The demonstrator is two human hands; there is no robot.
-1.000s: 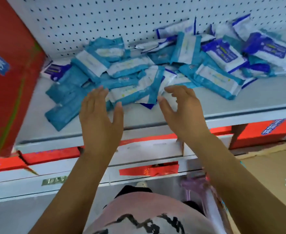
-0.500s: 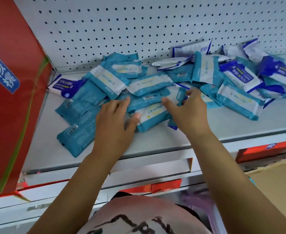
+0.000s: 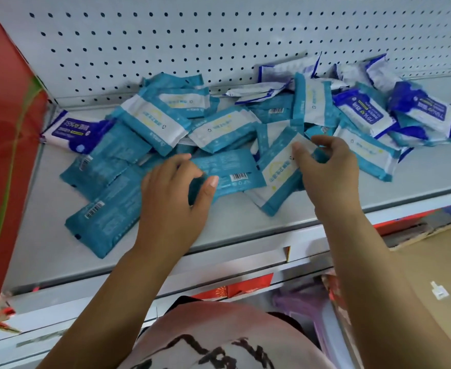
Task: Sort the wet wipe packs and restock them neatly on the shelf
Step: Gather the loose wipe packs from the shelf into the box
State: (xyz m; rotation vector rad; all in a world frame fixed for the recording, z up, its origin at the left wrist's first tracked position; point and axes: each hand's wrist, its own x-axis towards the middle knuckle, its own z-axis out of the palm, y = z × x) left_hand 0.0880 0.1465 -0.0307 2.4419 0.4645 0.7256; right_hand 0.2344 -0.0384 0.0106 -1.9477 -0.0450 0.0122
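Note:
Several wet wipe packs lie jumbled on the grey shelf (image 3: 245, 225). Most are teal; dark blue and white packs (image 3: 360, 113) cluster at the right, and one more (image 3: 70, 129) lies at the far left. My left hand (image 3: 173, 198) grips the left end of a teal pack lying back-side up (image 3: 232, 171), with its barcode showing. My right hand (image 3: 325, 169) pinches the upper edge of a teal and white pack (image 3: 277, 171) that is tilted over the first one.
A white pegboard wall (image 3: 219, 35) backs the shelf. A red panel (image 3: 3, 129) closes its left side. Bare shelf surface lies along the front edge and at the far right. Lower shelves with red boxes (image 3: 245, 286) sit below, and a cardboard sheet (image 3: 432, 262) lies lower right.
Both hands moved from hovering at the shelf's front edge into the pile. The left hand took hold of a back-side-up teal pack; the right lifted a teal and white pack's edge.

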